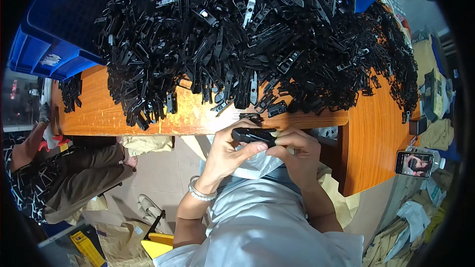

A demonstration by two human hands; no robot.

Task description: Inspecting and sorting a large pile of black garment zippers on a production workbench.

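Bridging both hands (223,152): black piece (251,136) (crosswise)

black part (250,136), orange-brown wood-grain table (378,141), blue crate (32,52), pale grey shirt (252,222), white bracelet (202,197).

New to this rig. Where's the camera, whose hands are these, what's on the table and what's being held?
No robot here. The single picture comes from a wide fisheye camera on a person's head, looking down, so straight edges bend near the rim. The left hand and right hand are that wearer's own, both bare. Between them they hold a long black part just in front of the table's near edge. On the wooden table lies a big heap of small black parts, with a blue crate at the upper left. The legs and arm at the far left belong to another person.
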